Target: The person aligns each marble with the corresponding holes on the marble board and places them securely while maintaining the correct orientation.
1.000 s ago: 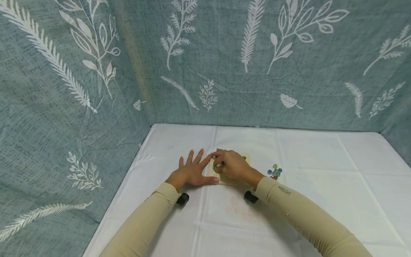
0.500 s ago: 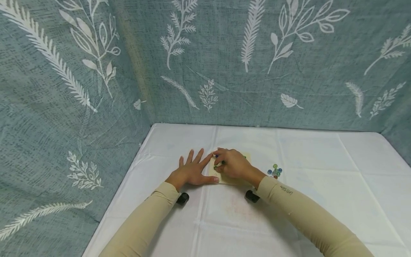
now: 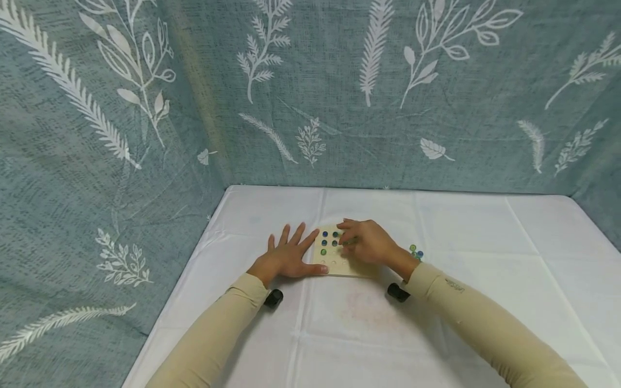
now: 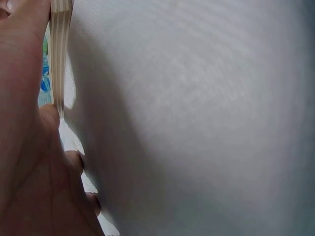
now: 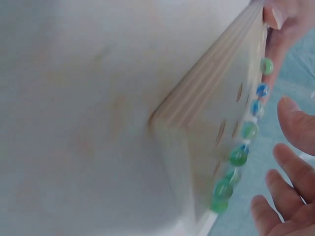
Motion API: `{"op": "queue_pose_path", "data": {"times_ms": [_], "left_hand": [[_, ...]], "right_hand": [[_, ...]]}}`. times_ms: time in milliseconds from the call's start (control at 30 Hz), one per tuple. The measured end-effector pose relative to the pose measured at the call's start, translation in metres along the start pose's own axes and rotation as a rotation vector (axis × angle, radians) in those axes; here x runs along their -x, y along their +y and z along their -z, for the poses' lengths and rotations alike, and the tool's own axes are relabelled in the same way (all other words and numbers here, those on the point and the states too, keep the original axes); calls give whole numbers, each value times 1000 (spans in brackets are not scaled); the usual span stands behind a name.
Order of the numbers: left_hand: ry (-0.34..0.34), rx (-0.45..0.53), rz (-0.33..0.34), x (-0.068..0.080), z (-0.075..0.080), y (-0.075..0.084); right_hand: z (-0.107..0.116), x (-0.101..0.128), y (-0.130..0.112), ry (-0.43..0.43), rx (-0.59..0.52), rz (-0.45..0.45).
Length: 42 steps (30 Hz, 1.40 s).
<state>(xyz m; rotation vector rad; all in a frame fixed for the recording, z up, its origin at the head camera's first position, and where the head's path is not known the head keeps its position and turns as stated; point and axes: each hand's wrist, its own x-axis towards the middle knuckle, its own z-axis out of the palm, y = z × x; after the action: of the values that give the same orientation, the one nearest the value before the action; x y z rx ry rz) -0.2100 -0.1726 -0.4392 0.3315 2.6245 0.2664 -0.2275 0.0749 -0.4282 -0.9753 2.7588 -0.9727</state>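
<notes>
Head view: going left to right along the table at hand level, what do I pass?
Left hand, flat on the cloth beside the board → wooden board with marbles in its holes → right hand over the board's right part → loose marbles on the white tablecloth.

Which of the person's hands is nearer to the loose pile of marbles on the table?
Right. The right hand hovers over the wooden board, beside the loose marbles. The left hand rests flat at the board's far side.
</notes>
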Motion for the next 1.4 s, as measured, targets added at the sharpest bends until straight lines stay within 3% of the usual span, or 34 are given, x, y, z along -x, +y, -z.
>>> {"op": "queue_pose_path", "data": {"times_ms": [933, 1400], "left_hand": [[21, 20, -21, 3, 2, 2], [15, 34, -23, 3, 2, 2]], "right_hand": [[49, 51, 34, 11, -12, -153], [67, 80, 61, 25, 11, -179]]}}
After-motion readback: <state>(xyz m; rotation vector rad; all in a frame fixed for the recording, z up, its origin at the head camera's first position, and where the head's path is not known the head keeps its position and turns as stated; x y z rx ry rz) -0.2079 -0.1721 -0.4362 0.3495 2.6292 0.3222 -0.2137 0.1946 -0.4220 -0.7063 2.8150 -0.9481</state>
